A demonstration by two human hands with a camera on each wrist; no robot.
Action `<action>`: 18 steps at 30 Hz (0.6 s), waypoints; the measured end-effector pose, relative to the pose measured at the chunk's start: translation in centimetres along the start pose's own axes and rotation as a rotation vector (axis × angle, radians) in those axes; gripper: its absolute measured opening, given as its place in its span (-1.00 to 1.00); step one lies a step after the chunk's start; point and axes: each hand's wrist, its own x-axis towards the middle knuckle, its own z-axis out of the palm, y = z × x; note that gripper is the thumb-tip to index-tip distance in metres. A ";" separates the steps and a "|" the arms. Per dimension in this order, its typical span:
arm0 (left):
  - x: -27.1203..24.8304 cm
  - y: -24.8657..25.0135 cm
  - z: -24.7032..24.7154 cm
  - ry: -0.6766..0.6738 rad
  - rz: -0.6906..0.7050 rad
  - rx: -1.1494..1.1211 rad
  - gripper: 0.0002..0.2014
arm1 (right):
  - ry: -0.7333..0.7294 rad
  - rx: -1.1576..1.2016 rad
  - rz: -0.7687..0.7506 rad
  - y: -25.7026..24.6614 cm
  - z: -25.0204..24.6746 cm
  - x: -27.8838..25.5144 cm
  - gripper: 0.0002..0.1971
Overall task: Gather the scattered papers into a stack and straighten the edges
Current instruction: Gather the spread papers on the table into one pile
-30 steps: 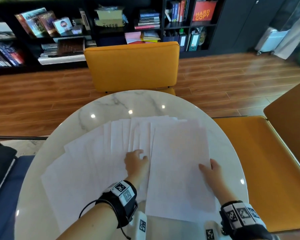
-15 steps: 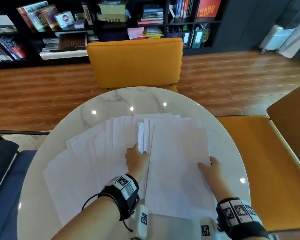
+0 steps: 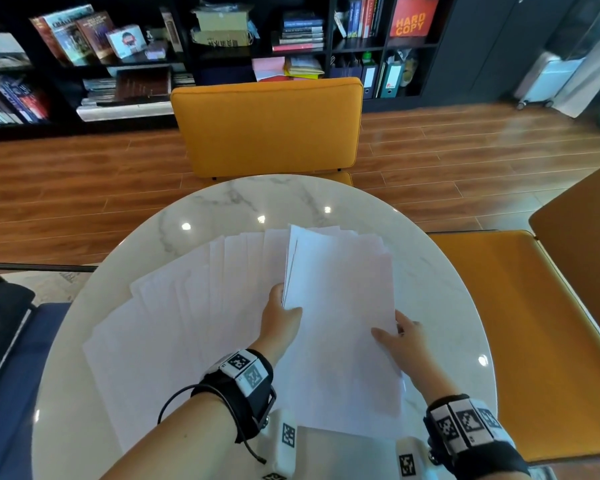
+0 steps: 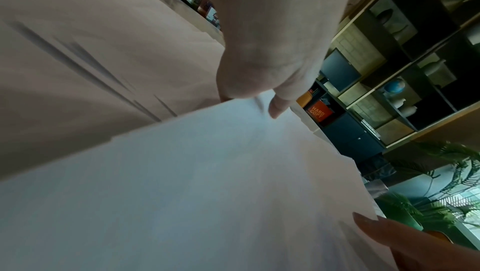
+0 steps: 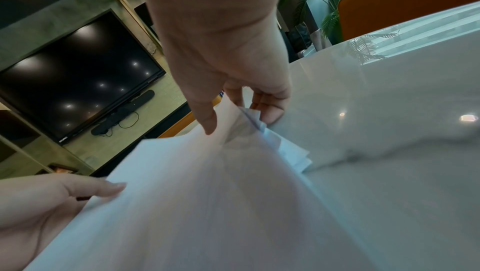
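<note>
Two hands grip one gathered bundle of white paper sheets [image 3: 340, 306] from opposite long edges. Left hand [image 3: 280, 318] pinches the bundle's left edge, thumb on top, fingers tucked beneath — that edge is lifted off the sheets below, so the bundle tilts up on its left side. Right hand [image 3: 400, 342] pinches the right edge, thumb lying on the top sheet, fingers curled under; the right wrist view shows several sheet corners [image 5: 283, 146] splayed unevenly near the fingertips [image 5: 272, 115]. Left of the bundle, a fan of loose white sheets [image 3: 174, 306] lies flat and overlapping on the round white marble table [image 3: 243, 202], under the left wrist. Beyond the table's far rim stands a mustard-yellow upholstered chair [image 3: 267, 126]; a second one [image 3: 520, 323] sits on the right. Dark bookshelves [image 3: 222, 46] behind.
</note>
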 end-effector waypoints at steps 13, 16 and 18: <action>-1.0 1.6 -2.2 -0.047 0.115 -0.219 -0.63 | -0.082 0.528 -0.050 -2.5 -3.5 -1.7 -0.62; -1.1 1.3 -3.3 -0.044 0.071 -0.204 -0.67 | -0.133 0.528 -0.058 -3.1 -2.3 -1.5 -0.71; -0.8 0.9 -3.8 -0.049 0.035 -0.148 -0.72 | -0.072 0.473 -0.071 -3.4 -1.1 -1.1 -0.76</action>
